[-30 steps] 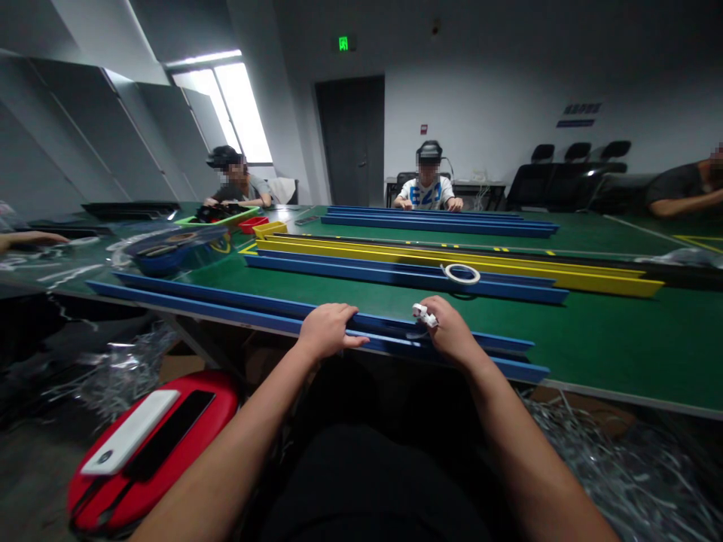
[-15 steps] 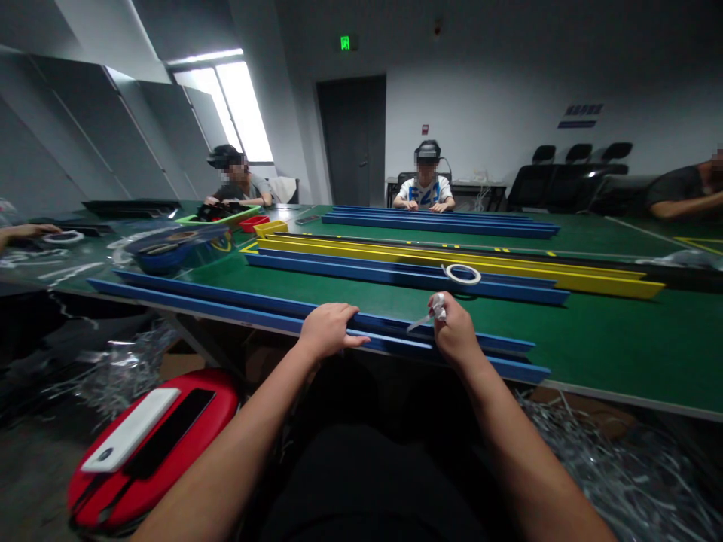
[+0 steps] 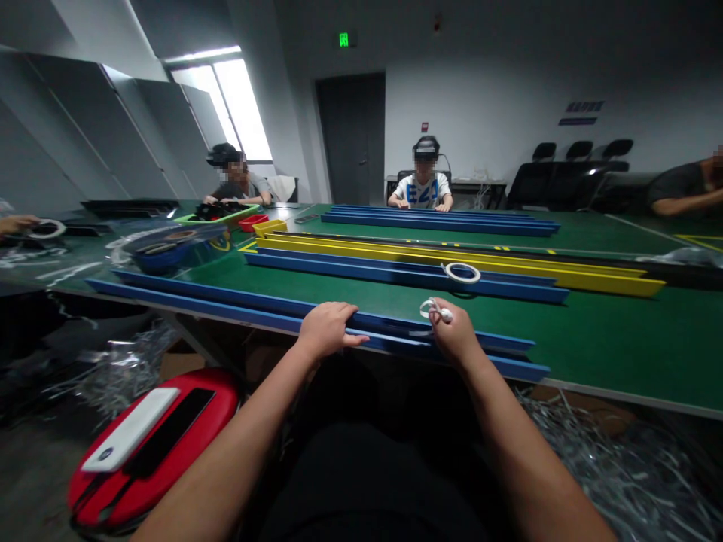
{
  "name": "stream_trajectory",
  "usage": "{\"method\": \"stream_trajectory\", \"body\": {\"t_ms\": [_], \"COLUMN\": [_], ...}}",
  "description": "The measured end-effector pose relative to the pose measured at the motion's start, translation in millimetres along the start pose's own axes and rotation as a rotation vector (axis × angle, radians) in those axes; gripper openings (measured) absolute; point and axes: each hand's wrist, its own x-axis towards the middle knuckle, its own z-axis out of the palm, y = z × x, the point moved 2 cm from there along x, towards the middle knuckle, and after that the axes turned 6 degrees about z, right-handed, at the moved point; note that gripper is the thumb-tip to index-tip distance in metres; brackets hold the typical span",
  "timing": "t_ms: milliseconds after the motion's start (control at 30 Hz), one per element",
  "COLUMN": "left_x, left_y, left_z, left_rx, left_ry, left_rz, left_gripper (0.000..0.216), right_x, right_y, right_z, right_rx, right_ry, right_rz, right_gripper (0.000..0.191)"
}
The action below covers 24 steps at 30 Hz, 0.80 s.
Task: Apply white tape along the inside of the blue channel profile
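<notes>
My left hand rests palm down, fingers curled, on the near blue rail at the front edge of the green table. My right hand is closed in a pinch on a small white strip of tape that curls into a loop above the same rail. A white roll of tape lies on the farther blue rail, just beyond my right hand.
Yellow rails and more blue rails run across the table. A blue bowl and colored trays stand at the left. Other people sit at the far side and the edges. A red case with a white device lies beside my left arm.
My right hand lifted the white strip and then lowered it toward the rail; the strip now curls into a loop. My left hand stayed put on the rail.
</notes>
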Motion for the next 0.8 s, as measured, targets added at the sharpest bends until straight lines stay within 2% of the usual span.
{"method": "stream_trajectory", "body": {"t_ms": [167, 367, 633, 800], "left_x": [0, 0, -1, 0], "left_y": [0, 0, 1, 1], "left_z": [1, 0, 0, -1], "left_rx": [0.002, -0.013, -0.006, -0.007], "left_ry": [0.000, 0.005, 0.015, 0.011], "left_rz": [0.001, -0.005, 0.012, -0.006], "left_gripper": [0.070, 0.068, 0.069, 0.067], "right_x": [1, 0, 2, 5], "right_y": [-3, -4, 8, 9], "right_z": [0, -1, 5, 9], "right_rx": [0.009, 0.022, 0.057, -0.030], "right_ry": [-0.049, 0.001, -0.014, -0.093], "right_rz": [-0.008, 0.053, 0.097, 0.005], "right_gripper": [0.036, 0.045, 0.036, 0.015]}}
